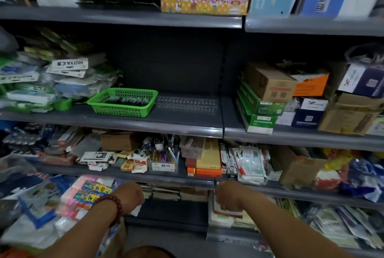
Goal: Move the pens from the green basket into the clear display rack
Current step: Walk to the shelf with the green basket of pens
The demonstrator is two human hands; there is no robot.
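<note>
On the middle shelf (116, 125) a green basket (97, 102) holds a row of dark pens (124, 101) lying across its bottom. Just to its right, touching or nearly so, sits the clear display rack (187, 105). Stacked packets (41, 83) crowd the basket's left side, and green and brown boxes (264, 95) stand well to the right of the rack. The left hand (129, 195), with a red bead bracelet (115, 205) at the wrist, and the right hand (227, 197) hang low by a lower shelf's edge, well below the basket. Their backs face the camera and their fingers are hidden, so I cannot tell whether they are apart or closed.
</note>
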